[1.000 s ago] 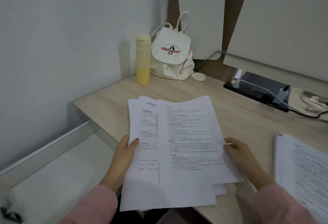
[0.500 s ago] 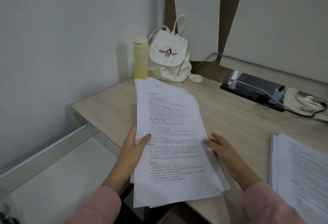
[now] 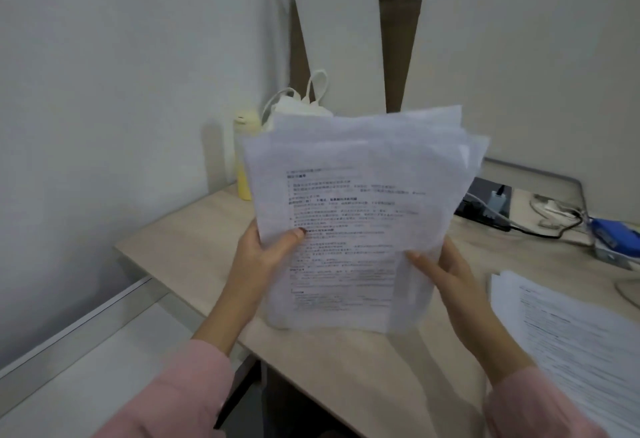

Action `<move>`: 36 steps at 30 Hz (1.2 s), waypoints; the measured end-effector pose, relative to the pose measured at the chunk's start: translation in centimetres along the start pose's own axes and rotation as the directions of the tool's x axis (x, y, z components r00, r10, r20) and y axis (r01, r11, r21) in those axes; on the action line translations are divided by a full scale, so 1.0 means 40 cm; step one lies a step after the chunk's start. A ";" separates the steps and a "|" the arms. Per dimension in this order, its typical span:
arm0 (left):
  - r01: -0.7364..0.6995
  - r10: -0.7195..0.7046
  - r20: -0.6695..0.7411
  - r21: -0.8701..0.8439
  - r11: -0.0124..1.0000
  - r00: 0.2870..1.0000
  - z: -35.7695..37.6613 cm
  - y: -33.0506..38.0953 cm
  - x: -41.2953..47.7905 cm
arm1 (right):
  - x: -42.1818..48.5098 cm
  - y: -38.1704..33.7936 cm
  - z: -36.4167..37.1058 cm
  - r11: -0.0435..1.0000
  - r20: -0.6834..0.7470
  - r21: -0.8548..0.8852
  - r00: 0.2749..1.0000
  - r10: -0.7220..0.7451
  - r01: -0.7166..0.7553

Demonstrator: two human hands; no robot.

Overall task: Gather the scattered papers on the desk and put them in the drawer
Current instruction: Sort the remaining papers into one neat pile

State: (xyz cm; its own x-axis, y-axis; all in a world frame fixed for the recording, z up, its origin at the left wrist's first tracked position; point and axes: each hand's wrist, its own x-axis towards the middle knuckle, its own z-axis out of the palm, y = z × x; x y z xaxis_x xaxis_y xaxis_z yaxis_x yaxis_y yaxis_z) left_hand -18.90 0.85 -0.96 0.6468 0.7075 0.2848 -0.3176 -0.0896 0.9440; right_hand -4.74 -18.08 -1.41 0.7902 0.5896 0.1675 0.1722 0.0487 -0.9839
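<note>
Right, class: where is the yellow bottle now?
In the head view the yellow bottle stands at the desk's far left, beside the white bag, partly behind the held papers.

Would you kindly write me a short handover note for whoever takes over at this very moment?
The left hand grips the left edge of the sheaf of papers, thumb on front.
The right hand holds its right edge.
The sheaf stands upright over the desk, top edges uneven.
Done: these sheets gathered.
Left: square the sheaf, add the second pile lying on the desk's right side, put all in the drawer, not in view.
</note>
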 end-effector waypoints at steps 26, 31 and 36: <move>0.084 -0.094 0.062 0.144 0.986 0.994 0.097 -0.120 -0.103 | -0.100 0.063 -0.064 0.979 -0.178 -0.039 0.966 0.189 -0.198; 0.143 -0.162 0.136 0.136 0.980 0.977 0.208 -0.090 -0.105 | -0.145 0.026 -0.173 0.973 -0.300 -0.081 0.936 0.184 -0.217; 0.275 -0.317 0.282 0.179 0.945 0.906 0.374 -0.118 -0.140 | -0.238 0.025 -0.319 0.953 -0.429 -0.040 0.867 0.254 -0.299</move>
State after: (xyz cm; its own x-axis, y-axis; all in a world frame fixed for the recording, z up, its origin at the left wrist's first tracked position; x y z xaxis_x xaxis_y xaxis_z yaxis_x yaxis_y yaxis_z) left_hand -10.65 -13.19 -4.53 0.8821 0.4710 0.0060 0.0017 -0.0159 0.9999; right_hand -4.59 -33.91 -3.19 0.9811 0.1772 -0.0773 -0.0484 -0.1619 -0.9856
